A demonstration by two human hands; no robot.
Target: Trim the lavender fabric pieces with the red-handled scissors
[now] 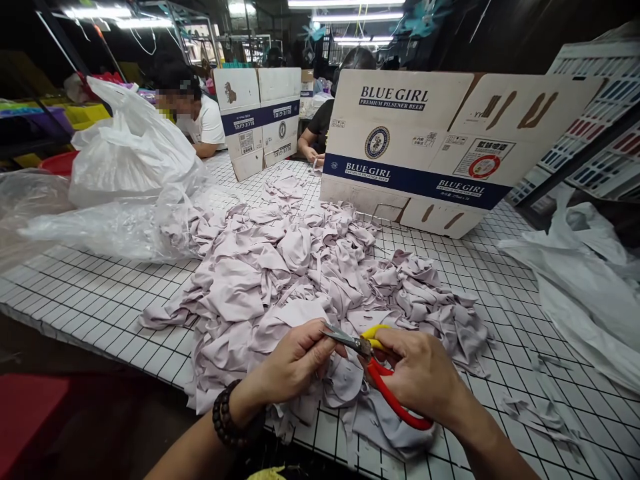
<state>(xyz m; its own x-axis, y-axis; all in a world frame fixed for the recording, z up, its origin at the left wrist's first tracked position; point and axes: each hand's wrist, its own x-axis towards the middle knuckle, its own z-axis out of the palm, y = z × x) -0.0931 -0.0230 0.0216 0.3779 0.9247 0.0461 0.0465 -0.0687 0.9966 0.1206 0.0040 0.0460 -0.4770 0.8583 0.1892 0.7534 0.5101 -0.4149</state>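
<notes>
My right hand grips a pair of scissors with one red and one yellow handle. The blades point left and reach my left hand, whose fingers are pinched together at the blade tips. Pale lilac-grey fabric hangs around and below these fingers, and I take it to be what the left hand pinches. A dark beaded bracelet circles the left wrist. Behind both hands spreads a large heap of the same crumpled fabric pieces. More pieces lie under the scissors at the table's near edge.
The table has a white cover with a black grid. Cut fabric strips lie at right. Upright beer cartons stand across the back, with people seated behind. White plastic bags sit at left, and another white bag at right.
</notes>
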